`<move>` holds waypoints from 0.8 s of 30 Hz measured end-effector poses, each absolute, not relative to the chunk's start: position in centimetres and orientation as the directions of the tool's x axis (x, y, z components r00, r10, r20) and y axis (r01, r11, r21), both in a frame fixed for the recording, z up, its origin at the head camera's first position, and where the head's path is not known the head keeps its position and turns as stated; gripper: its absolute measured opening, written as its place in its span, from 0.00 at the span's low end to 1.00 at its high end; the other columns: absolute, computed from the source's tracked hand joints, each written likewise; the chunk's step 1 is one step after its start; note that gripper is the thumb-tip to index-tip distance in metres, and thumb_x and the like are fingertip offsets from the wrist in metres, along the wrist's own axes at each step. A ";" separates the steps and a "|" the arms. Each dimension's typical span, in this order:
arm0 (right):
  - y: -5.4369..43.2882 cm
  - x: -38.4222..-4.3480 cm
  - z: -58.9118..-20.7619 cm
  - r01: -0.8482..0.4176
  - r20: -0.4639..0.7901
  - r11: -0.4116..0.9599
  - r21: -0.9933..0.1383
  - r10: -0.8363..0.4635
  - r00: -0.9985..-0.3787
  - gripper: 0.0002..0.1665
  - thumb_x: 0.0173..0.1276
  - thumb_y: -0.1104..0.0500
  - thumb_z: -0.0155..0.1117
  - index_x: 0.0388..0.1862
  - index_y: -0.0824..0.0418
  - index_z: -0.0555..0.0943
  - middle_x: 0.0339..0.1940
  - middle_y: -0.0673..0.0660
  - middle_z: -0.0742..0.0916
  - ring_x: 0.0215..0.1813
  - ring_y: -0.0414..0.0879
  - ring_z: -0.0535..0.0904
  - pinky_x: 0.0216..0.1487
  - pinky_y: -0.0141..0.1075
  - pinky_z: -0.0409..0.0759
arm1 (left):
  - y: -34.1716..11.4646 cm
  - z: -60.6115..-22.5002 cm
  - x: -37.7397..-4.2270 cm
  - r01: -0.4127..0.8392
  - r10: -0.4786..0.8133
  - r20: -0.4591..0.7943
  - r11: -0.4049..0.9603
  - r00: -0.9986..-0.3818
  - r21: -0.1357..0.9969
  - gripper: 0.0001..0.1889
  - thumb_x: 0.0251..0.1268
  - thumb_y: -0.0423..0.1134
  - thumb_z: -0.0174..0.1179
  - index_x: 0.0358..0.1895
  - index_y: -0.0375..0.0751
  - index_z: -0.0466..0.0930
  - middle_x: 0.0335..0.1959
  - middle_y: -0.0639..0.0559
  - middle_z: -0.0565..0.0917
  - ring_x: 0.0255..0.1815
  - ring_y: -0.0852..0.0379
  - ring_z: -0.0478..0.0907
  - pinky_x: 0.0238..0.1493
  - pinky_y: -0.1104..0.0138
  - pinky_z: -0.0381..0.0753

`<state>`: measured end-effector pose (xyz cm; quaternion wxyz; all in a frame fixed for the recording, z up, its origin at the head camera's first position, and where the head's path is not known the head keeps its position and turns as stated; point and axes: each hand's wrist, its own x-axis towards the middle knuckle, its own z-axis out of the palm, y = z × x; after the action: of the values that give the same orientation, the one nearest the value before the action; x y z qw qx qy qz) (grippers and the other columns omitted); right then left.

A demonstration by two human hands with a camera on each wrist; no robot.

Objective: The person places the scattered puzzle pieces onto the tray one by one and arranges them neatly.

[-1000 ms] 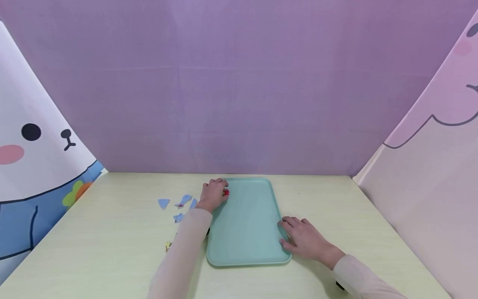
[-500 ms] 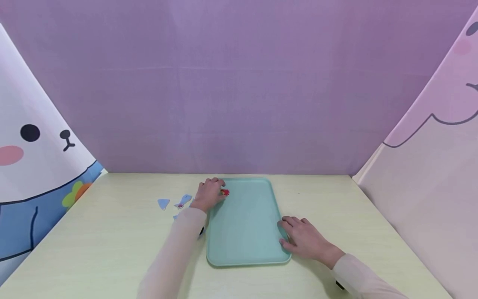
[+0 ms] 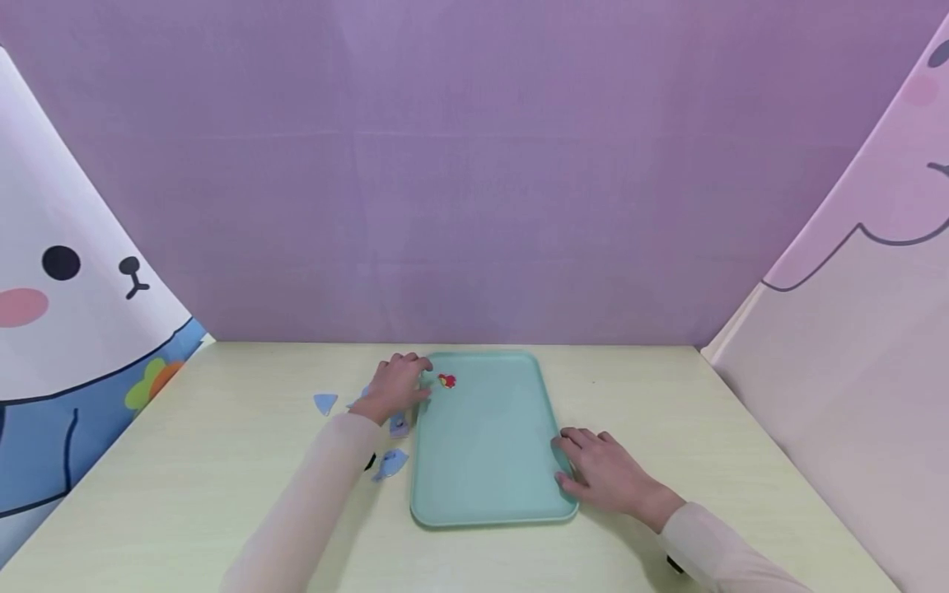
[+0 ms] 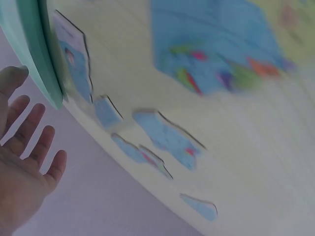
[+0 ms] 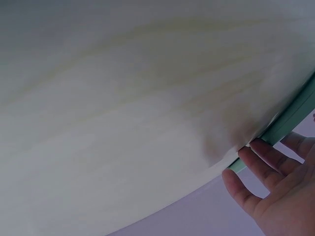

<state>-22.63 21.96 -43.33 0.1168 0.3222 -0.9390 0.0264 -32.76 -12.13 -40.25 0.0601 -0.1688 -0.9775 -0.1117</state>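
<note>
A small red jigsaw piece [image 3: 447, 380] lies in the upper left of the green tray [image 3: 493, 445]. Just left of it, my left hand [image 3: 396, 385] hovers by the tray's left rim, holding nothing; its fingers are spread and loosely bent. Beneath and beside that hand, several flat blue jigsaw pieces are on the table, among them a triangular piece [image 3: 324, 403] and a leaf-shaped piece [image 3: 390, 464]. The left wrist view has more pieces [image 4: 167, 137] in a loose row. My right hand [image 3: 611, 478] rests its fingertips and thumb on the tray's right rim.
The pale wooden table [image 3: 222, 461] ends at a purple cloth wall [image 3: 474, 206]. A printed cartoon panel [image 3: 74, 346] stands on the left and a pink and white panel [image 3: 853, 329] on the right. A larger coloured blue part [image 4: 211, 44] is blurred near the left wrist camera.
My left hand has let go of the red jigsaw piece in the tray and drawn back leftward. Blue pieces formerly under the arm now show. My right hand and the tray keep still.
</note>
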 end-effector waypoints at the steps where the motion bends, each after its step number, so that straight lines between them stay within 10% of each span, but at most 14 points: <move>1: 21.9 -22.6 -43.3 -0.611 0.236 0.792 0.025 -0.598 -0.766 0.27 0.62 0.46 0.57 0.54 0.60 0.74 0.53 0.58 0.79 0.55 0.51 0.75 0.47 0.49 0.74 | -12.4 -40.2 -32.6 0.350 0.322 0.160 0.916 -0.933 0.198 0.20 0.56 0.44 0.62 0.52 0.44 0.76 0.50 0.47 0.77 0.51 0.44 0.70 0.51 0.48 0.69; 24: 21.7 -22.5 -43.2 -0.596 0.220 0.803 0.007 -0.582 -0.783 0.27 0.62 0.46 0.57 0.55 0.61 0.74 0.54 0.58 0.78 0.56 0.52 0.74 0.48 0.50 0.74 | -16.2 -40.3 -29.7 0.424 0.407 0.128 0.890 -0.904 0.169 0.22 0.53 0.47 0.64 0.51 0.43 0.77 0.49 0.47 0.79 0.52 0.43 0.72 0.53 0.45 0.69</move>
<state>-22.48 21.73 -43.24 0.1062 0.3120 -0.9436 0.0312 -29.67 -16.18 -40.35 0.0446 -0.2141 -0.9710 -0.0969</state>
